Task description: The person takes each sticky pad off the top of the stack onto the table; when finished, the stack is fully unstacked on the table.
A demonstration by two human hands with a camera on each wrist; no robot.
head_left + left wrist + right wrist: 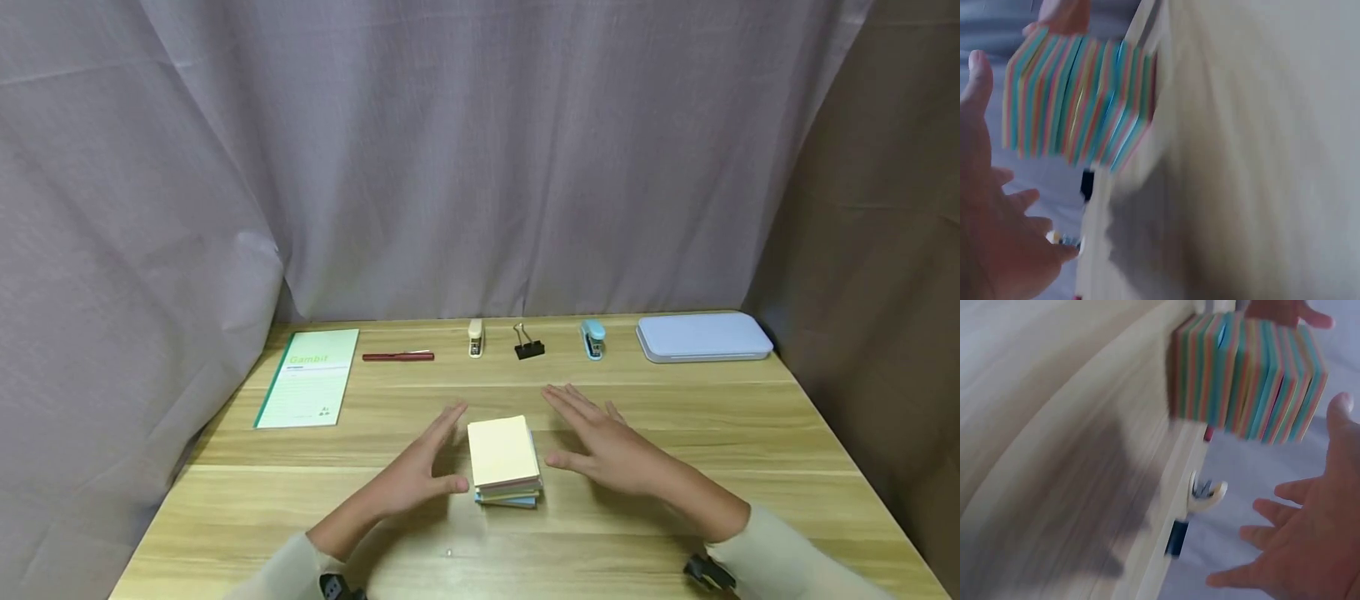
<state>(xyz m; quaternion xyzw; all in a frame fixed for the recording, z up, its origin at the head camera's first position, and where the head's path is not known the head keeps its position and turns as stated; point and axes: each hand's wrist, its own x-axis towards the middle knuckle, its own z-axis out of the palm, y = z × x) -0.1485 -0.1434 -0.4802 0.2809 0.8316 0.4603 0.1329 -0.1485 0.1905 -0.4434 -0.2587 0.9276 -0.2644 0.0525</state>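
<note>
A stack of square sticky-note pads stands on the table between the two hands, pale yellow on top. Its sides show stripes of pink, teal and yellow in the wrist views, and the pads sit slightly out of line with one another. The left hand is spread just left of the stack, thumb near its front left side. On the other side, the right hand has its fingers extended and apart, a gap showing between thumb and stack. Neither hand holds anything.
Along the back of the wooden table lie a green notebook, a dark red pen, a cream stapler, a black binder clip, a blue stapler and a pale blue case. Grey curtains hang behind.
</note>
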